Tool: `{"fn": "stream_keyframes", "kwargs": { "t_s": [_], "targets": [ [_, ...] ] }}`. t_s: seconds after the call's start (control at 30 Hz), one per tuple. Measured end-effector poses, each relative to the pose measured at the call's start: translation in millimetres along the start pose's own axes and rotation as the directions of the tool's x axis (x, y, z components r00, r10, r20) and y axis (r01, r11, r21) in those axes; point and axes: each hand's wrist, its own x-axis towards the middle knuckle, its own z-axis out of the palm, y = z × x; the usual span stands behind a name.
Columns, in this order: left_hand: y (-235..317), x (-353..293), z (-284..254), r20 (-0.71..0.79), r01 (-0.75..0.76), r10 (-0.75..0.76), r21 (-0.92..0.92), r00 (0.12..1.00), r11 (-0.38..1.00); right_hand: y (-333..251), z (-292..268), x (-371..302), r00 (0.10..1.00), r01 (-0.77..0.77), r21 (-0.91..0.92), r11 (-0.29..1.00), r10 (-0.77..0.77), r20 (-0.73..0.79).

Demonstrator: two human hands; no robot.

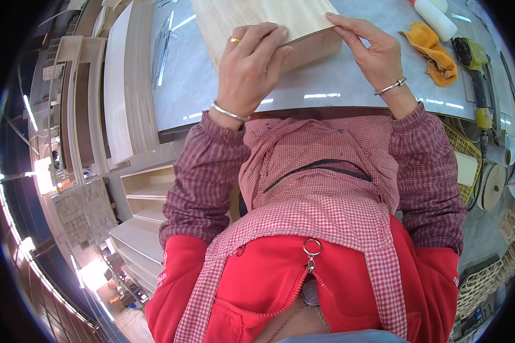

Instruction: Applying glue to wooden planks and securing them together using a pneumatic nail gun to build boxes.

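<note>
A pale wooden box, with a flat top and a front side showing, lies on the grey-white tabletop at the far edge of the view; its far part is cut off. My left hand is closed over its near left edge, fingers bent on the top and thumb along the front. At the near right corner, my right hand pinches the edge between thumb and fingers. What the right fingertips press against underneath is hidden.
Right of the box lie an orange cloth, a white bottle and a green-black power tool. Thin strips lie on the table's left. Wooden panels stand beyond the left edge; a yellow basket sits below right.
</note>
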Motion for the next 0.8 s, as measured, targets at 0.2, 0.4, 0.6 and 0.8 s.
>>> {"fn": "stream_keyframes", "kwargs": {
  "t_s": [0.2, 0.4, 0.6, 0.8],
  "targets": [
    [-4.0, -5.8, 14.6, -0.084, -0.017, 0.016, -0.004, 0.996, 1.0, 0.1, 0.2, 1.0, 1.0, 0.017, -0.038, 0.999, -0.017, 0.014],
    [-0.8, -6.6, 17.9, -0.1, -0.002, 0.008, 0.056, 0.995, 0.998, 9.8, -2.0, 2.4, 0.999, 0.028, 0.041, 0.999, -0.029, 0.029],
    [2.9, -6.8, 16.2, -0.085, 0.018, -0.014, 0.039, 0.996, 0.999, 4.5, -7.4, 6.6, 0.996, 0.005, 0.099, 0.995, -0.014, 0.094],
    [8.8, -9.5, 6.6, -0.031, 0.034, -0.032, 0.036, 0.999, 0.999, 12.7, -6.3, -0.3, 0.999, 0.0, 0.107, 0.994, -0.004, 0.038]
  ]
}}
